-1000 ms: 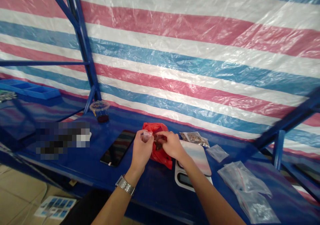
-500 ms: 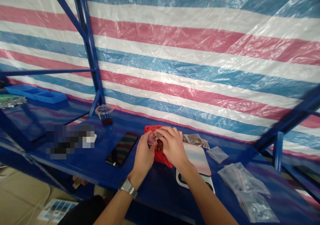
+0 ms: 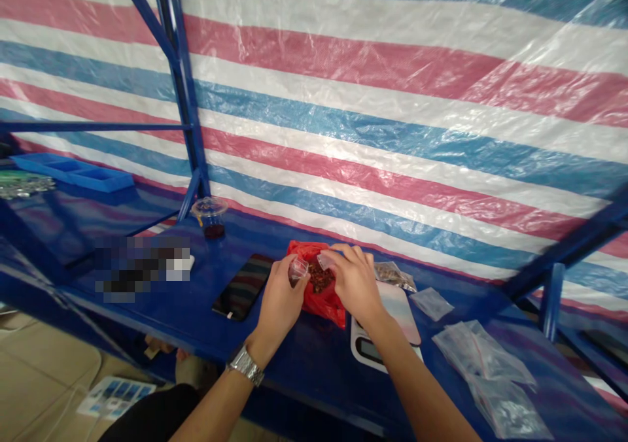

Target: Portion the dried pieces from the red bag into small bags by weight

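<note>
A red plastic bag (image 3: 324, 308) lies open on the blue shelf, with small brown dried bits (image 3: 321, 280) inside. At its left edge, my left hand (image 3: 284, 291) is closed round a small clear plastic cup (image 3: 298, 269), its opening tilted toward the bag. My right hand (image 3: 356, 285), over the bag's right side, pinches a small clear plastic piece (image 3: 322, 261); its full shape is hidden by the fingers. Just right of the bag, partly under my right forearm, sits a white kitchen scale (image 3: 400, 314).
Behind the scale lie small filled bags (image 3: 392, 275). Clear zip bags (image 3: 483, 354) are on the right, a smaller one (image 3: 432, 303) nearer the scale. A black phone (image 3: 244, 287) and a lidded cup of dark liquid (image 3: 210, 218) stand left. Blue posts (image 3: 184, 89) frame the shelf.
My hands have moved apart, each with a clear plastic piece, so the brown bits between them show more. The view has shifted slightly.
</note>
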`<act>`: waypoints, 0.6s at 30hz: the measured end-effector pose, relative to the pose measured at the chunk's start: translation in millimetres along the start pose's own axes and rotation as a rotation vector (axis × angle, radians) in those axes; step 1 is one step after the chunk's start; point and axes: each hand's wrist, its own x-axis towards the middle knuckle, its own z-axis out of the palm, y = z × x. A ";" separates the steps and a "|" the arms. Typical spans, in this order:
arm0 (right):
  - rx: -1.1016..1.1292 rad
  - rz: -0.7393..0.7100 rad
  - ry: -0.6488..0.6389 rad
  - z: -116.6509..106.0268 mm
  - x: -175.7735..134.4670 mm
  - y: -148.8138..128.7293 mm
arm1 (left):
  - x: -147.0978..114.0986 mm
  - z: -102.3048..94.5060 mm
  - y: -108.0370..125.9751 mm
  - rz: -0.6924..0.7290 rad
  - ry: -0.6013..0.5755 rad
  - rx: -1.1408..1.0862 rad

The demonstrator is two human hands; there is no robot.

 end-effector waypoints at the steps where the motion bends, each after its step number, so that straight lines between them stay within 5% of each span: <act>1: -0.005 -0.009 -0.061 1.1 -0.9 2.8 | -2.3 -4.4 1.2 -0.014 -0.006 0.030; 5: -0.019 -0.028 -0.242 8.4 -4.7 6.7 | -19.0 -15.8 5.2 -0.116 -0.108 0.031; 9: 0.041 -0.015 -0.285 14.1 -4.9 3.4 | -31.7 -10.9 6.8 -0.255 -0.310 -0.118; 18: 0.203 0.091 -0.340 15.8 -5.0 2.6 | -21.3 -0.3 12.7 -0.495 -0.112 -0.490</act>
